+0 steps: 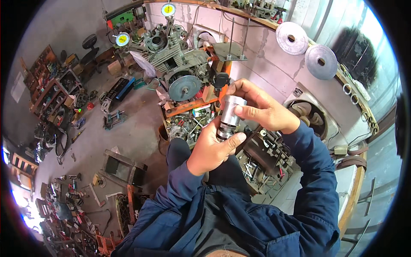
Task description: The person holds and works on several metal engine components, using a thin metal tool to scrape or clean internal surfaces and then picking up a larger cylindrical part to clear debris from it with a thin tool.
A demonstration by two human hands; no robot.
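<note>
Both hands are raised in front of my chest around a shiny metal cylindrical part. It has a wide, smooth upper section and a narrower, ringed lower section, and stands slightly tilted. My left hand wraps the lower end, its thumb lying across the front. Higher up, my right hand grips the smooth section with its thumb on the near side and its fingers bent over the far side. Whether the part is one piece or two fitted together, I cannot tell. Beyond the hands sits an engine with a toothed or graduated disc on its shaft.
Under the engine is an orange stand with loose tools. More tools lie on the right by a dark metal box. A fan stands by the wall. A metal frame and scattered parts cover the left floor.
</note>
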